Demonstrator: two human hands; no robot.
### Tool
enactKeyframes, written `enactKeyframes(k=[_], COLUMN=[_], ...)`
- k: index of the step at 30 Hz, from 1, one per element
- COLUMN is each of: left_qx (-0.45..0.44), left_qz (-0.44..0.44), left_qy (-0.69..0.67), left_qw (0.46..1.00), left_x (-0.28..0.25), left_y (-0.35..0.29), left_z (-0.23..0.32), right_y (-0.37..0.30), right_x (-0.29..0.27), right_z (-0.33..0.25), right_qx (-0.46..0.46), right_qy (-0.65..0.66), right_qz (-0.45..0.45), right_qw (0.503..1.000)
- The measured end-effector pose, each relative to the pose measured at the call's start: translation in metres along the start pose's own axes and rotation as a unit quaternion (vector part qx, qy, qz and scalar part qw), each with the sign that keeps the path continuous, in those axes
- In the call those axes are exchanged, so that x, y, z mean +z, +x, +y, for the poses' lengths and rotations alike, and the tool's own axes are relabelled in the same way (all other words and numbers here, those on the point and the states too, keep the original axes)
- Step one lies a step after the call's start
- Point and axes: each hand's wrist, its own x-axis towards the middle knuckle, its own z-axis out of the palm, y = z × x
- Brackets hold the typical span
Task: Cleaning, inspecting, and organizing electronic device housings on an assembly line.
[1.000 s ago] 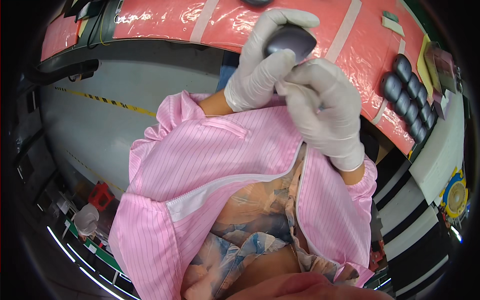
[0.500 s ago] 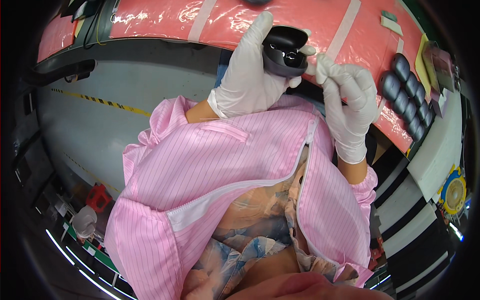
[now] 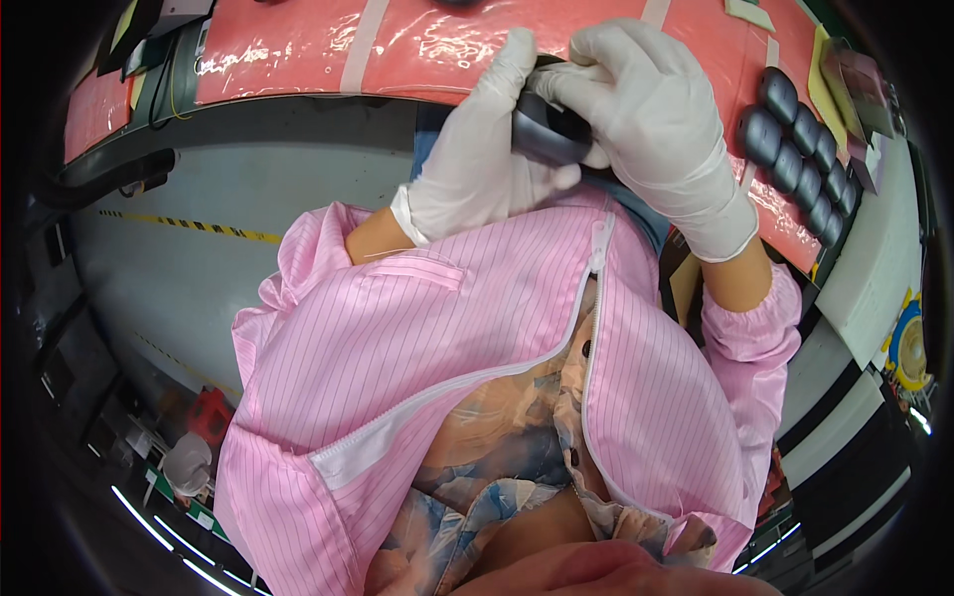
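My left hand (image 3: 469, 164), in a white glove, wraps round a dark grey earbud charging case (image 3: 545, 134), its thumb up along the side. The case's lid stands raised, mostly hidden behind my right hand (image 3: 656, 119). That hand, gloved in white too, reaches over the case from the right. Its fingertips are bent together at the case's opening; anything between them is hidden. The earbuds inside cannot be made out. Close to the right hand, several similar dark rounded cases (image 3: 785, 164) lie grouped on the table's right side.
A glossy red-pink mat (image 3: 268, 50) covers the table, with pale tape strips across it. At the right edge are a purple-grey box (image 3: 867, 164) and a yellow-and-blue fan (image 3: 906, 346). A black curved tube (image 3: 129, 171) juts in at left.
My right hand has moved from beside the case up and over it, its fingertips now at the opening. The left hand still holds the case. The whole view has shifted slightly.
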Motion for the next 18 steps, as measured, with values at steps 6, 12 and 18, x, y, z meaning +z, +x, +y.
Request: enactKeyframes(k=[6, 12, 18], left_qx=[-0.027, 0.009, -0.026], left_qz=[-0.031, -0.042, -0.044], left_qy=[-0.109, -0.074, -0.14], left_qw=[0.993, 0.996, 0.989], left_x=[-0.018, -0.017, -0.013], left_y=[0.005, 0.01, 0.007], left_z=[0.009, 0.009, 0.013], right_y=[-0.01, 0.023, -0.006], right_x=[-0.023, 0.002, -0.013], right_z=[0.037, 0.021, 0.048], right_qx=[0.065, 0.0, 0.115], right_qy=[0.019, 0.074, 0.124], right_qz=[-0.015, -0.105, -0.107], right_qw=[0.998, 0.992, 0.98])
